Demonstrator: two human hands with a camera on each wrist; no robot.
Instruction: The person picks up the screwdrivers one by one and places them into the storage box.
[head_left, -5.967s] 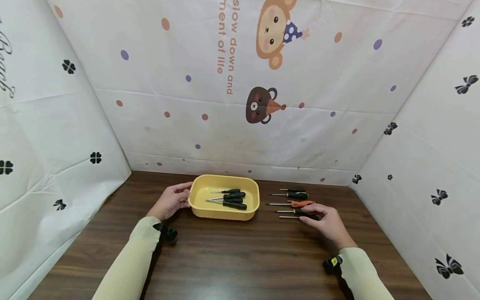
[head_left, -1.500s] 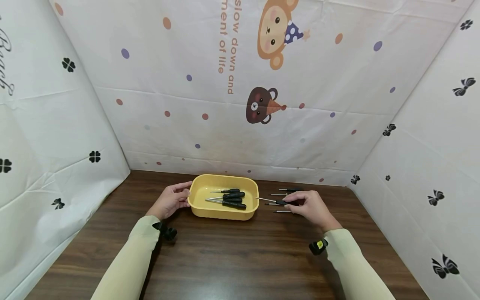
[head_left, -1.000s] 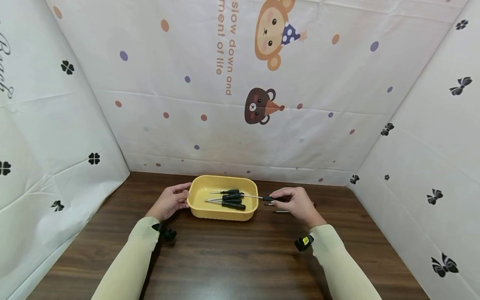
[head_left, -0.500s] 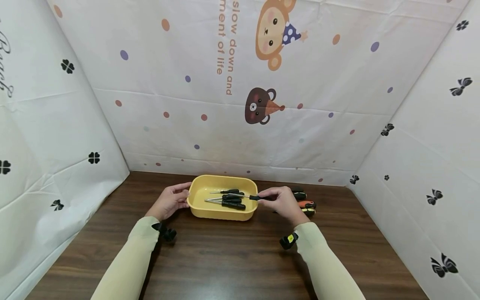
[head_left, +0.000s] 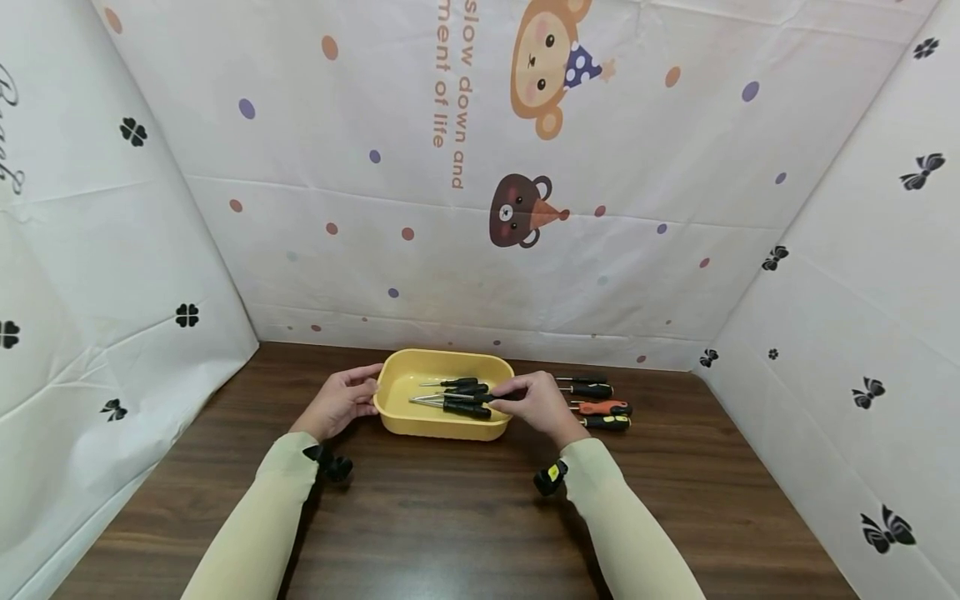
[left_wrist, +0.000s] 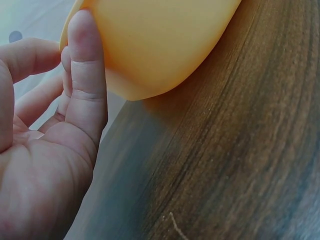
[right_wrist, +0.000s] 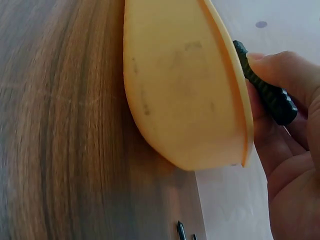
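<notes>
While the left grip holds the tub at nine o'clock, the right grip, at three, pinches a screwdriver over the drivers inside. Apparent step: placing; next calls for lowering and release. Outside, at three: four tools.

Printed white sheets stand around a dark wood-grain table.
</notes>
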